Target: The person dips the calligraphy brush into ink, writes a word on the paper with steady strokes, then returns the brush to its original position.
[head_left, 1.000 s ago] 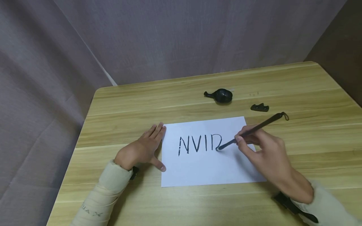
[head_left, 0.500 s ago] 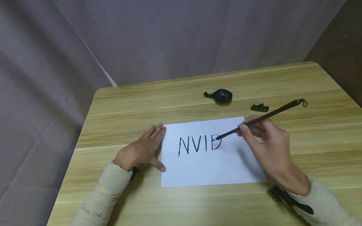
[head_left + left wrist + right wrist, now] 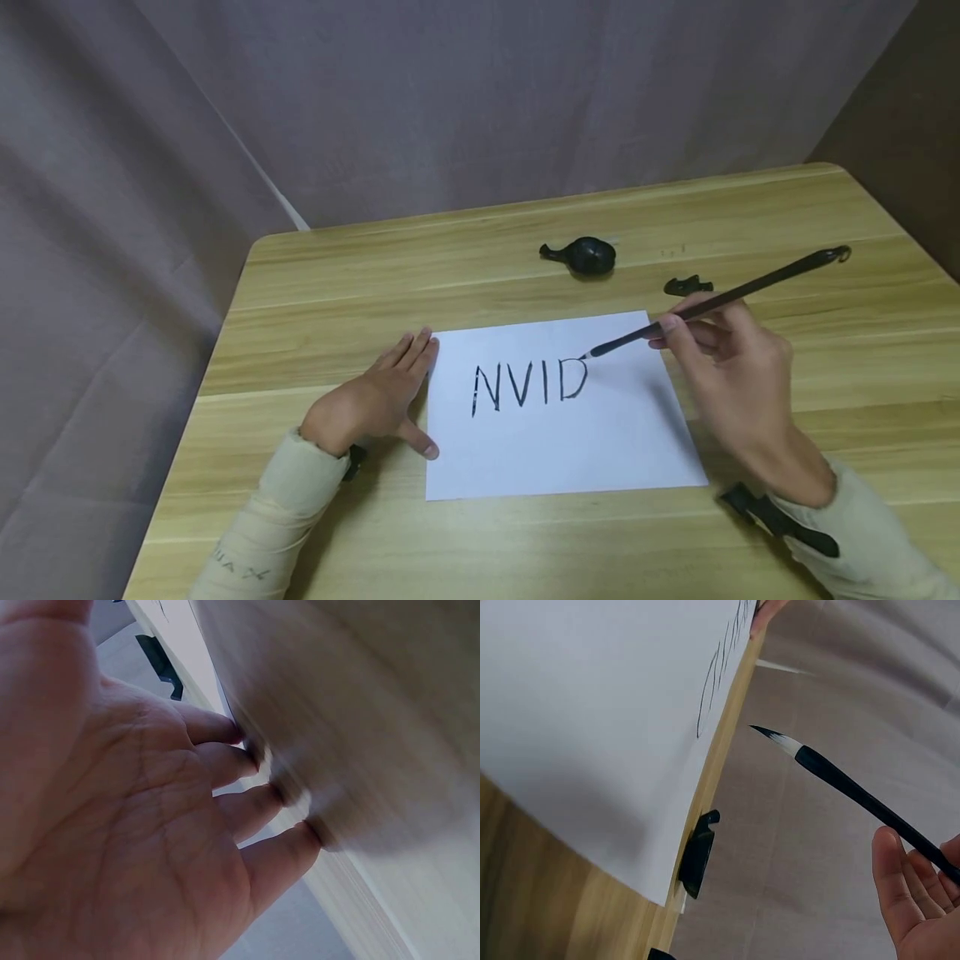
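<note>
My right hand [image 3: 738,383] pinches a calligraphy brush [image 3: 757,285] by its dark handle, above the right side of a white sheet of paper [image 3: 525,458]. Black letters reading "NVID" [image 3: 528,383] run across the paper. In the right wrist view the brush's pale bristles [image 3: 784,741] end in a black point, raised off the sheet. My left hand [image 3: 375,396] lies at the paper's left edge with fingers extended and thumb apart, the thumb tip on the edge. In the left wrist view its fingertips [image 3: 311,834] touch the wooden table.
A black, bulb-shaped object with a narrow neck [image 3: 590,256] sits behind the paper. To its right is a small black piece with a notched top [image 3: 686,287], partly behind my right hand. A grey curtain [image 3: 480,108] hangs beyond the wooden table [image 3: 360,292].
The brush finished the lower curve of the D back to its upright stroke, then rose from the paper. My right hand shifted up and right; my left hand stayed put.
</note>
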`<state>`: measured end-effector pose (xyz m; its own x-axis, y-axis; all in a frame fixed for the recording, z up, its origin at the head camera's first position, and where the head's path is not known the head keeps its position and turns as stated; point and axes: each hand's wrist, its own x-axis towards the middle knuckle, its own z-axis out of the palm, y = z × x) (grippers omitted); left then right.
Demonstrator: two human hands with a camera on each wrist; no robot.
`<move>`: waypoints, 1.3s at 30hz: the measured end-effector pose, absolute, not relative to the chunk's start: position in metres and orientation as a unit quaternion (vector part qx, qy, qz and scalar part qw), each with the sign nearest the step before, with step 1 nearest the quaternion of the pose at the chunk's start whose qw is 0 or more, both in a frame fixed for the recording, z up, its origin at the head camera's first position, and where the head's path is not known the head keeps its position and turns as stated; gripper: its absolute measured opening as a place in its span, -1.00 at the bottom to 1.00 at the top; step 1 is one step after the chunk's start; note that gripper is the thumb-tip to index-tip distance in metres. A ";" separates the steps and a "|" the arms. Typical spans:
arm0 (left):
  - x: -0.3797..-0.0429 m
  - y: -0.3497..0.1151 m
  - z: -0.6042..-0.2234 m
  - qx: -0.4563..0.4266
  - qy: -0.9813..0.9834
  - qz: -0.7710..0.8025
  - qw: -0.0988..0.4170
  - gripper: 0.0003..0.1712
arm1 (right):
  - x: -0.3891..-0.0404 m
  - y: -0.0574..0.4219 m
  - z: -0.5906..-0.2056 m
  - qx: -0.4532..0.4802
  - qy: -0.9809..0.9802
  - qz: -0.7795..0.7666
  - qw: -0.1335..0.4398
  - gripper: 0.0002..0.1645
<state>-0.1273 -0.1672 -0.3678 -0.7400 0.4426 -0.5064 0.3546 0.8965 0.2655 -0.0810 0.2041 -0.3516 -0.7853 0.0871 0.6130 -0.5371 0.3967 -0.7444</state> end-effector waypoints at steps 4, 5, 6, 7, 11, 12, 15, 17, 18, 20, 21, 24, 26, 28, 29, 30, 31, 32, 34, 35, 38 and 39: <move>-0.127 -0.168 -0.369 0.216 0.929 0.081 0.290 0.76 | -0.082 0.207 -0.351 0.135 -0.790 0.515 0.305 -0.75; -0.127 -0.168 -0.369 0.216 0.929 0.082 0.289 0.76 | -0.082 0.208 -0.351 0.134 -0.791 0.513 0.306 -0.75; -0.127 -0.168 -0.369 0.216 0.929 0.083 0.288 0.76 | -0.082 0.208 -0.352 0.132 -0.791 0.512 0.308 -0.75; -0.127 -0.168 -0.369 0.216 0.929 0.084 0.287 0.76 | -0.083 0.209 -0.353 0.133 -0.792 0.511 0.308 -0.75; -0.128 -0.167 -0.371 0.220 0.928 0.085 0.288 0.76 | -0.083 0.211 -0.356 0.137 -0.795 0.507 0.303 -0.75; -0.128 -0.166 -0.372 0.221 0.928 0.085 0.288 0.76 | -0.083 0.212 -0.357 0.139 -0.797 0.504 0.303 -0.75; -0.129 -0.166 -0.373 0.224 0.927 0.083 0.290 0.76 | -0.082 0.214 -0.356 0.142 -0.804 0.489 0.307 -0.76; -0.129 -0.166 -0.373 0.222 0.928 0.078 0.290 0.76 | -0.082 0.215 -0.355 0.146 -0.805 0.484 0.311 -0.78; -0.129 -0.166 -0.372 0.221 0.928 0.076 0.289 0.76 | -0.083 0.215 -0.355 0.148 -0.804 0.484 0.314 -0.79; -0.129 -0.168 -0.372 0.219 0.929 0.075 0.288 0.76 | -0.084 0.216 -0.354 0.148 -0.806 0.479 0.315 -0.80; -0.129 -0.168 -0.371 0.218 0.929 0.076 0.288 0.76 | -0.085 0.216 -0.354 0.147 -0.807 0.478 0.314 -0.80; -0.129 -0.170 -0.369 0.217 0.929 0.083 0.290 0.76 | -0.087 0.216 -0.353 0.145 -0.813 0.468 0.315 -0.81; -0.129 -0.172 -0.368 0.216 0.929 0.083 0.289 0.76 | -0.089 0.216 -0.353 0.147 -0.812 0.467 0.317 -0.80; -0.130 -0.173 -0.367 0.213 0.931 0.082 0.286 0.76 | -0.089 0.215 -0.353 0.150 -0.813 0.466 0.315 -0.79; -0.130 -0.173 -0.367 0.213 0.931 0.081 0.285 0.76 | -0.090 0.215 -0.353 0.152 -0.813 0.464 0.316 -0.78; -0.130 -0.173 -0.368 0.214 0.931 0.082 0.285 0.76 | -0.090 0.215 -0.354 0.154 -0.813 0.463 0.316 -0.77; -0.130 -0.173 -0.369 0.216 0.930 0.083 0.285 0.75 | -0.089 0.216 -0.354 0.156 -0.812 0.464 0.318 -0.76; -0.129 -0.172 -0.370 0.218 0.929 0.087 0.286 0.75 | -0.088 0.217 -0.355 0.156 -0.815 0.460 0.316 -0.75; -0.128 -0.171 -0.371 0.223 0.927 0.093 0.288 0.74 | -0.086 0.220 -0.356 0.156 -0.821 0.450 0.316 -0.74; -0.128 -0.170 -0.372 0.225 0.926 0.094 0.289 0.74 | -0.086 0.221 -0.357 0.156 -0.821 0.449 0.318 -0.72; -0.126 -0.169 -0.371 0.220 0.929 0.090 0.285 0.75 | -0.087 0.223 -0.359 0.162 -0.819 0.449 0.317 -0.69; -0.126 -0.169 -0.371 0.217 0.930 0.086 0.283 0.76 | -0.088 0.223 -0.360 0.166 -0.817 0.451 0.319 -0.68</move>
<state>-0.1259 -0.1685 -0.3708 -0.7460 0.4518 -0.4893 0.3542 0.8913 0.2830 -0.0878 0.2232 -0.3603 -0.7414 0.0167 0.6708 -0.5585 0.5387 -0.6307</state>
